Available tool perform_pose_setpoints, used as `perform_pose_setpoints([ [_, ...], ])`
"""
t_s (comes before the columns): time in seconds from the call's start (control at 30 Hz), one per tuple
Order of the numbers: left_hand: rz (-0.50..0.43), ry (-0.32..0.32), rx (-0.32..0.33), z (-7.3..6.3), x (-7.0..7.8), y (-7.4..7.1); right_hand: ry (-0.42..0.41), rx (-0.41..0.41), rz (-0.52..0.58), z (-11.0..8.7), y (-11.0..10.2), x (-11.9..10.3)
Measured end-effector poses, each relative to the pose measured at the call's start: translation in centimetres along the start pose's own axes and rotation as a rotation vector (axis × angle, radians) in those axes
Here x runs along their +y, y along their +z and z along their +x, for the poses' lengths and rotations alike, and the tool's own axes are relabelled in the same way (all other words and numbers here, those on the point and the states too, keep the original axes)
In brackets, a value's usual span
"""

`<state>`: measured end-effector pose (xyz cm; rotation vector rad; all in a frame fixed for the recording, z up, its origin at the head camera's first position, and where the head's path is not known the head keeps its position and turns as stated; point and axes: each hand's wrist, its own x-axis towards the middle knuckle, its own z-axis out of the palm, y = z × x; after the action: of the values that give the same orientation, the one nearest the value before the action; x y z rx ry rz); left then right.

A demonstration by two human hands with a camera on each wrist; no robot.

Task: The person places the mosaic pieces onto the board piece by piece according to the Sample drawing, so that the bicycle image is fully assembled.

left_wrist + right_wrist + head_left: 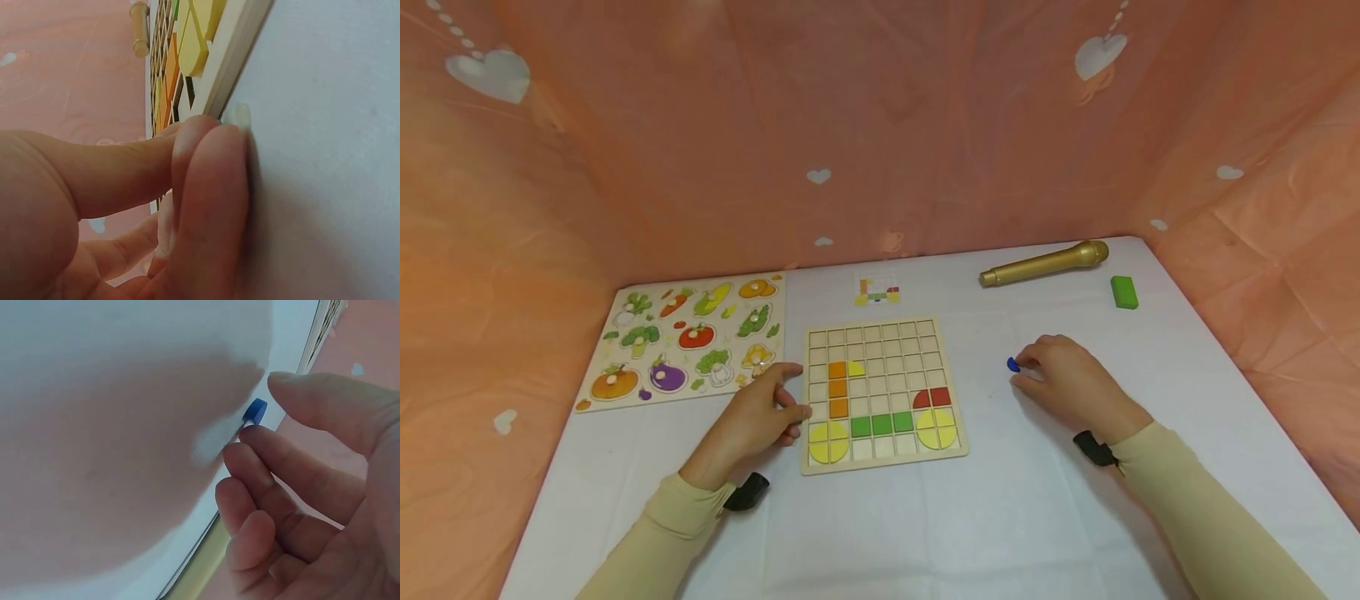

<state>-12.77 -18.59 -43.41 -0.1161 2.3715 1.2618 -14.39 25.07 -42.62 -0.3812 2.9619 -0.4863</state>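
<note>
A wooden grid board (887, 464) lies on the white table, with orange, green, red and yellow flat pieces in its cells. My left hand (754, 421) is at the board's left side, thumb and index fingertips right at its edge. In the left wrist view, the thumb and a finger (212, 181) meet the rim near a yellow piece (195, 53). Right of the board, a small blue piece with a rounded side (255, 411) lies at the index fingertip of my right hand (1067, 382). The thumb stands apart from that piece, and the other fingers are loosely bent.
A small pattern card (877, 288) lies behind the grid board. To the left is a vegetable puzzle board (621, 354) with knobbed pieces. A gold microphone (1043, 264) and a green block (1123, 292) lie at the back right. Pink cloth (880, 125) surrounds the table.
</note>
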Motion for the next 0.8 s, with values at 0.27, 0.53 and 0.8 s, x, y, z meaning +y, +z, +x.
perform_pose_setpoints([
  [0.27,-0.025,0.000,-0.004,-0.2,0.0,0.0,0.001,-0.034,-0.007,1.4,0.5,-1.0],
  [0.53,-0.028,-0.004,-0.001,-0.1,-0.1,0.1,-0.033,-0.019,-0.005,1.9,0.9,-1.4],
  [0.8,-0.004,0.000,0.005,-0.1,0.0,0.1,-0.104,-0.006,-0.006,2.2,1.3,-3.8],
])
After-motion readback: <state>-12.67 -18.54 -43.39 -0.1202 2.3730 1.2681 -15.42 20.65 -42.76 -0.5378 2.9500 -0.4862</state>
